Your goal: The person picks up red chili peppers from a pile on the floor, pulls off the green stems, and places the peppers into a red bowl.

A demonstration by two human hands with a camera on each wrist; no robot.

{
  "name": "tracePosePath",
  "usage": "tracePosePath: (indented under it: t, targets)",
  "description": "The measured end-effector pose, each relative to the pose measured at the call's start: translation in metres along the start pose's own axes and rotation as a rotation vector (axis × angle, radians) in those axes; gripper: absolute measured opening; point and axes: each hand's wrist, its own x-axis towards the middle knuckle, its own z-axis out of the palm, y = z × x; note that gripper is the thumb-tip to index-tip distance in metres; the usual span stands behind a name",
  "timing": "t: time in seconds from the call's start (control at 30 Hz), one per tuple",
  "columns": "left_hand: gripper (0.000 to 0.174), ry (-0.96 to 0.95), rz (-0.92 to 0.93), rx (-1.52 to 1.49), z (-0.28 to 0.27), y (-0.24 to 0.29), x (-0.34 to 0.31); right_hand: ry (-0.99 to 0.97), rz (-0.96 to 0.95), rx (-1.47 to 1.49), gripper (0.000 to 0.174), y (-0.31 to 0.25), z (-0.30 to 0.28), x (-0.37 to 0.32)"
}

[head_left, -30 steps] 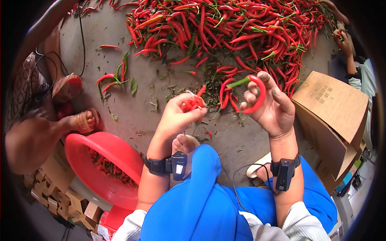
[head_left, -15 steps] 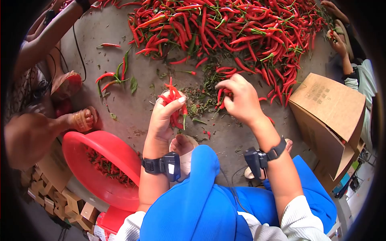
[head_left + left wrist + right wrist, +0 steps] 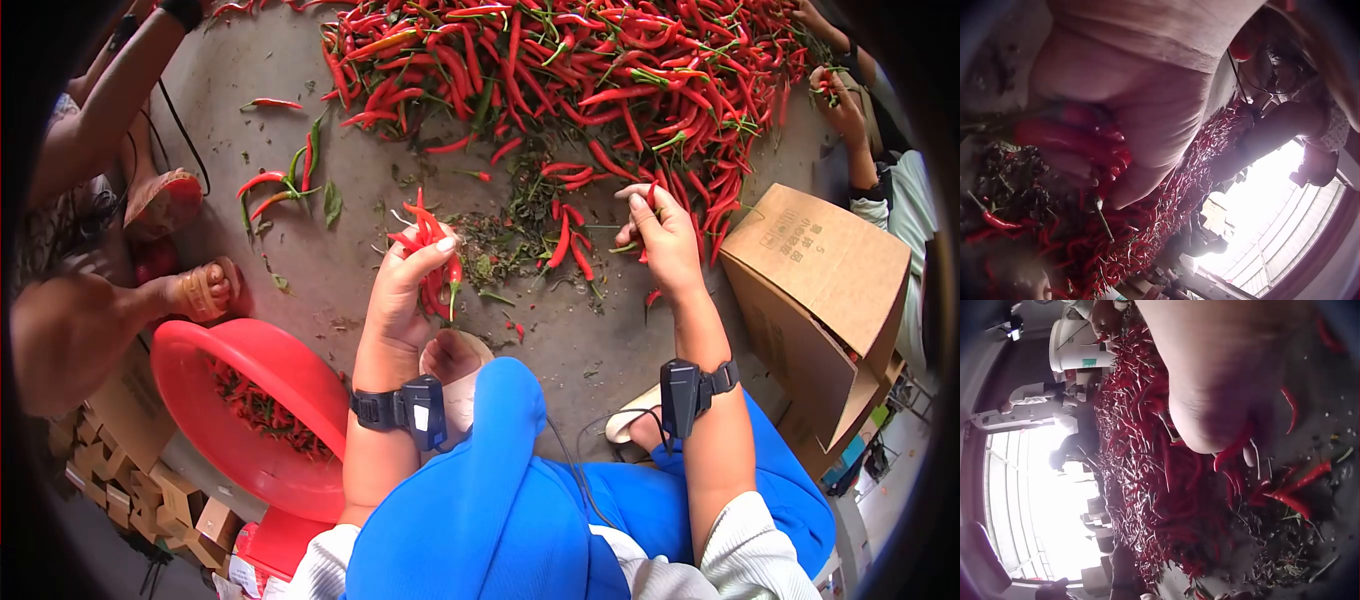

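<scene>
In the head view my left hand (image 3: 401, 290) grips a small bunch of red chillies (image 3: 433, 285), their tips and one green stem poking out past the thumb. The left wrist view shows the same bunch (image 3: 1085, 140) inside the curled fingers. To the right, my right hand (image 3: 668, 243) pinches a red chilli (image 3: 652, 196) between thumb and fingers; in the right wrist view that chilli (image 3: 1233, 449) sticks out below the hand. Several loose chillies (image 3: 561, 240) lie on the floor between the hands, and the big chilli pile (image 3: 600, 80) spreads beyond them.
A red basin (image 3: 180, 400) holding chillies stands at the left, near another person's foot (image 3: 207, 296). On the right is an open cardboard box (image 3: 820, 260). Leaf scraps (image 3: 485, 240) lie mid-floor, with a few chillies (image 3: 290, 185) to their left. Other people's arms reach in at both sides.
The right hand reached down to the loose chillies, then moved right and turned, now with a chilli pinched. The curved chilli it held a second ago is gone from it. The left hand's bunch turned upright.
</scene>
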Motion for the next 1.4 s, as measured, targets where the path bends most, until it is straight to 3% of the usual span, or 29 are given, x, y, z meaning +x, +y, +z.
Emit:
tracePosePath:
  t: [0.03,0.1,0.13,0.27,0.37,0.47,0.57,0.7,0.87,0.97,1.03,1.1,1.2,1.27,1.4]
  targets:
    - [0.019,-0.001,-0.001,-0.010,-0.001,-0.001,0.001,0.029,0.020,-0.023,0.019,-0.003,-0.001,0.000]
    - [0.019,-0.003,-0.004,-0.024,-0.003,-0.003,0.002,0.057,-0.146,-0.305,0.021,-0.002,0.008,0.003]
    - [0.019,-0.008,-0.005,-0.028,-0.003,-0.003,0.002,0.071,-0.062,-0.412,0.022,-0.016,0.017,0.000]
    - [0.019,-0.025,-0.024,-0.032,-0.003,-0.002,0.002,0.033,-0.247,-0.836,0.033,-0.007,0.041,0.006]
    - [0.018,-0.047,0.006,-0.021,-0.007,-0.002,0.002,0.066,-0.315,-0.650,0.026,-0.004,0.043,0.007]
    - [0.018,-0.012,-0.008,-0.030,-0.009,-0.001,0.000,-0.214,0.181,0.097,0.026,-0.023,0.029,0.001]
    - [0.019,-0.045,-0.063,-0.115,-0.011,-0.005,0.003,-0.382,0.267,0.410,0.018,-0.038,0.016,-0.009]
    - [0.024,-0.118,-0.074,-0.118,0.005,-0.004,0.003,-0.339,0.303,0.525,0.020,-0.046,0.030,-0.018]
    - [0.031,-0.258,-0.107,-0.178,0.007,-0.011,0.004,-0.300,0.212,0.307,0.018,-0.068,0.086,-0.045]
    - [0.031,-0.228,-0.143,-0.131,-0.005,-0.019,0.007,0.167,-0.230,-0.109,0.014,-0.041,0.094,-0.050]
    - [0.028,-0.185,-0.134,-0.109,-0.008,-0.019,0.009,0.385,-0.181,0.024,0.017,-0.014,0.079,-0.047]
    - [0.023,-0.139,-0.146,-0.184,-0.006,-0.017,0.006,0.389,-0.016,-0.247,0.026,0.012,0.054,-0.052]
    - [0.021,-0.142,-0.140,-0.234,-0.009,-0.016,0.008,0.361,0.044,-0.556,0.041,0.035,0.040,-0.062]
    - [0.022,-0.135,-0.135,-0.232,-0.006,-0.015,0.009,0.247,0.089,-0.610,0.036,0.030,0.040,-0.066]
    - [0.025,-0.115,-0.130,-0.182,-0.005,-0.011,0.010,0.260,-0.107,-0.602,0.027,0.037,0.039,-0.058]
